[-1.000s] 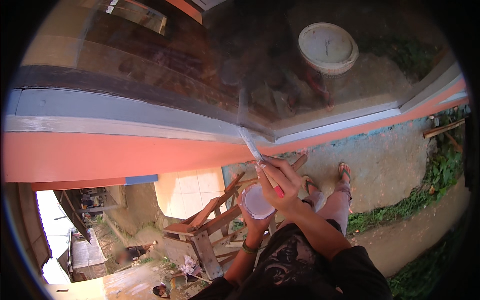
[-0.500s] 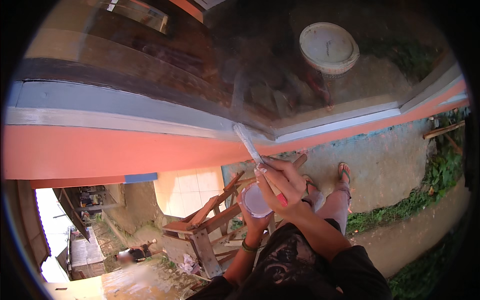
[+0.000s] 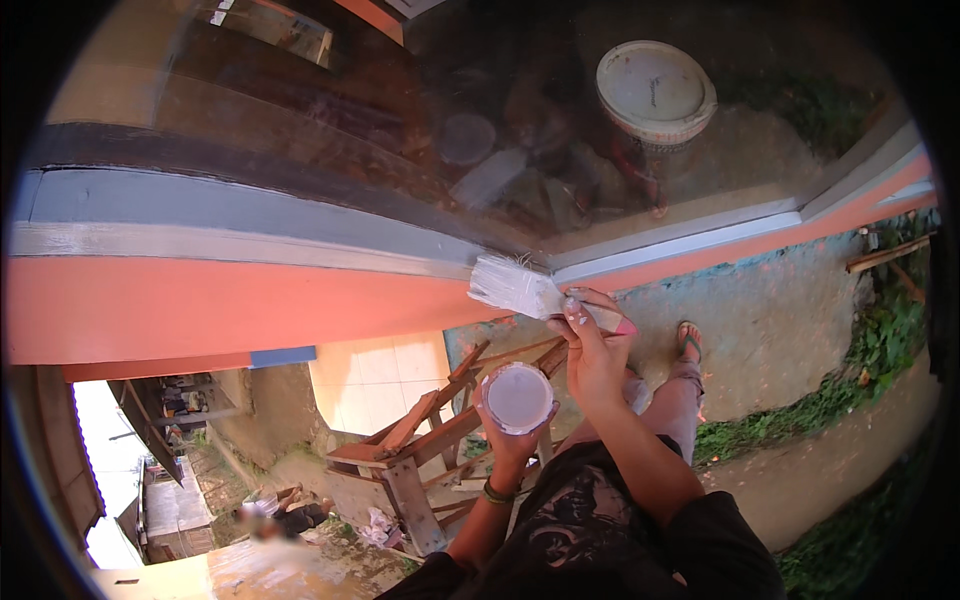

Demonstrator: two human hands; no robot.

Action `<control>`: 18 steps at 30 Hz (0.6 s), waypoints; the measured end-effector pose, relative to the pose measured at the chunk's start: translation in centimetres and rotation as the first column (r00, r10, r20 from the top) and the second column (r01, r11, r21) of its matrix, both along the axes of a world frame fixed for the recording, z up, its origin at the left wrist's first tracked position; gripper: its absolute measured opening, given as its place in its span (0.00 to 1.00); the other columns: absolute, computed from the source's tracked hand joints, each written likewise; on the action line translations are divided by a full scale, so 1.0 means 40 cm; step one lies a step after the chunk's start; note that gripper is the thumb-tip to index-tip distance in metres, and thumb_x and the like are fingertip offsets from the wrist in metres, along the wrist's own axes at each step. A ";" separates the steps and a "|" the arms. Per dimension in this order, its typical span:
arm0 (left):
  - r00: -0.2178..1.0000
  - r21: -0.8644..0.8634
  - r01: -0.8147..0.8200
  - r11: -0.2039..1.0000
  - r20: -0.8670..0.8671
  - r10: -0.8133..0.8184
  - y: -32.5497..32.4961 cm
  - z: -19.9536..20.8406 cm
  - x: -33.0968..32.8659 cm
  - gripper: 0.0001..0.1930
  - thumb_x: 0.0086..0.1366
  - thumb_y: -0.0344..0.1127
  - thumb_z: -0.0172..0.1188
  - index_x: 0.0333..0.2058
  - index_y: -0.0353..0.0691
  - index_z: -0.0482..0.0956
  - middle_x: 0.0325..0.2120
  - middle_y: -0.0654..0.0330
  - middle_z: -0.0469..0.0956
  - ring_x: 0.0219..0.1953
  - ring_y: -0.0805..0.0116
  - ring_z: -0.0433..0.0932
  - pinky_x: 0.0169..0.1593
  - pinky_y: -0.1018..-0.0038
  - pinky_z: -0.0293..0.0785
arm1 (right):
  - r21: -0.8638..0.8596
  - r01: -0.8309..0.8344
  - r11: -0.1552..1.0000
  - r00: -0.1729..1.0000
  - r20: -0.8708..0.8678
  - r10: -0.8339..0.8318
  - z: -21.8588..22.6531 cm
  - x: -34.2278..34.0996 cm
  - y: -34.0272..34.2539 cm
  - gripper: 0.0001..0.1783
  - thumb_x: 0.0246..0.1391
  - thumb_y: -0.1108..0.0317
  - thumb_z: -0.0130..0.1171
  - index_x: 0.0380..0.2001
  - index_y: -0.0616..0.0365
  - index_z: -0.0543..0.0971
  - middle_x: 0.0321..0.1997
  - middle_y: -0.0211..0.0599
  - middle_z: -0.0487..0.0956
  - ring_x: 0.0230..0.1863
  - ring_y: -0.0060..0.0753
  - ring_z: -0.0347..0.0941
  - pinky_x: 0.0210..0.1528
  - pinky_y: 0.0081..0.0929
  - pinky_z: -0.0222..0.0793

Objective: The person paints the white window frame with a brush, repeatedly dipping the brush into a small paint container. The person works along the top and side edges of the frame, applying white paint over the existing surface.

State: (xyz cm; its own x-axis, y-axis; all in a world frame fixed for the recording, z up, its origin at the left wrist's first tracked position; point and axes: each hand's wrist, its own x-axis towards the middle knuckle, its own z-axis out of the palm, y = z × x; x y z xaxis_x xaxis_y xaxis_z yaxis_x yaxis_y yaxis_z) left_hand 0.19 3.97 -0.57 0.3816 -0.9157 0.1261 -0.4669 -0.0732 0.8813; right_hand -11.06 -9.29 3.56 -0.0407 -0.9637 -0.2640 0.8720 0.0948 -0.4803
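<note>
My left hand [image 3: 507, 447] is closed around a small cup of pale greyish-white paint [image 3: 518, 398], its round open top facing up. Gripped by the handle in my right hand [image 3: 592, 345] is a flat paintbrush [image 3: 515, 287] with whitish, paint-coated bristles and a pinkish-red handle end. Its broad side is turned up, and the bristles are by the lower edge of a grey window frame [image 3: 270, 212], near the corner. Whether they touch the frame I cannot tell. Paint marks show on my right fingers.
Dark window glass [image 3: 480, 80] fills the top, with a round white bucket [image 3: 655, 92] visible in it. Below the frame runs a coral wall [image 3: 200, 305]. A wooden structure [image 3: 405, 480] stands beside my left arm. Farther left is a person [image 3: 300, 516]; plants [image 3: 860, 370] grow at right.
My right hand has moved right and up, away from the cup, which now shows fully. The brush has turned from its narrow edge to its broad face.
</note>
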 end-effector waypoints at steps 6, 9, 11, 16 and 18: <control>0.998 0.022 -0.004 1.000 0.068 0.003 0.013 -0.002 0.011 0.55 0.45 0.37 0.84 0.64 0.36 0.52 0.61 0.48 0.65 0.63 0.57 0.69 0.65 0.60 0.66 | 0.205 -0.082 0.975 0.996 -0.022 0.089 -0.089 0.032 -0.030 0.11 0.62 0.76 0.61 0.47 0.66 0.79 0.42 0.38 0.83 0.40 0.28 0.83 0.41 0.25 0.84; 0.997 0.023 -0.004 1.000 0.073 0.002 0.018 0.001 0.012 0.55 0.45 0.37 0.84 0.64 0.36 0.52 0.62 0.49 0.64 0.63 0.57 0.68 0.65 0.60 0.66 | 0.206 -0.026 0.978 0.999 0.034 0.020 -0.085 0.019 -0.021 0.10 0.61 0.76 0.63 0.46 0.66 0.79 0.42 0.38 0.83 0.39 0.29 0.82 0.41 0.26 0.83; 0.999 -0.010 -0.026 1.000 0.023 0.026 0.022 -0.021 0.015 0.55 0.45 0.37 0.84 0.64 0.36 0.52 0.62 0.49 0.64 0.63 0.57 0.68 0.65 0.60 0.66 | 0.140 -0.011 0.990 0.992 0.126 -0.007 -0.049 0.009 -0.014 0.10 0.61 0.76 0.63 0.45 0.66 0.79 0.41 0.37 0.82 0.38 0.28 0.82 0.40 0.25 0.83; 0.999 0.023 -0.019 1.000 0.035 0.018 0.013 -0.008 0.006 0.54 0.45 0.38 0.84 0.64 0.36 0.53 0.60 0.50 0.65 0.62 0.57 0.69 0.65 0.60 0.66 | 0.031 -0.051 0.998 0.995 0.092 0.048 0.005 0.052 -0.046 0.10 0.61 0.77 0.62 0.46 0.65 0.79 0.40 0.37 0.83 0.38 0.27 0.83 0.39 0.23 0.84; 0.999 0.024 -0.007 1.000 0.042 0.006 0.006 0.001 0.003 0.54 0.46 0.38 0.84 0.64 0.36 0.53 0.59 0.50 0.66 0.62 0.57 0.69 0.65 0.60 0.65 | 0.136 -0.052 0.989 0.999 -0.001 0.053 -0.046 0.051 -0.041 0.10 0.61 0.77 0.62 0.46 0.64 0.79 0.40 0.37 0.82 0.38 0.27 0.83 0.39 0.23 0.84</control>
State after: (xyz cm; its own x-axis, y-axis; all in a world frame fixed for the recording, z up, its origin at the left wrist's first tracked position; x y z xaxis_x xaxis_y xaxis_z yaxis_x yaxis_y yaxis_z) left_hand 0.30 4.20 -0.53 0.3820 -0.9163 0.1200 -0.5031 -0.0973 0.8587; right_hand -9.04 -10.92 1.73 0.0077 -0.9197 -0.3926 0.8621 0.2051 -0.4635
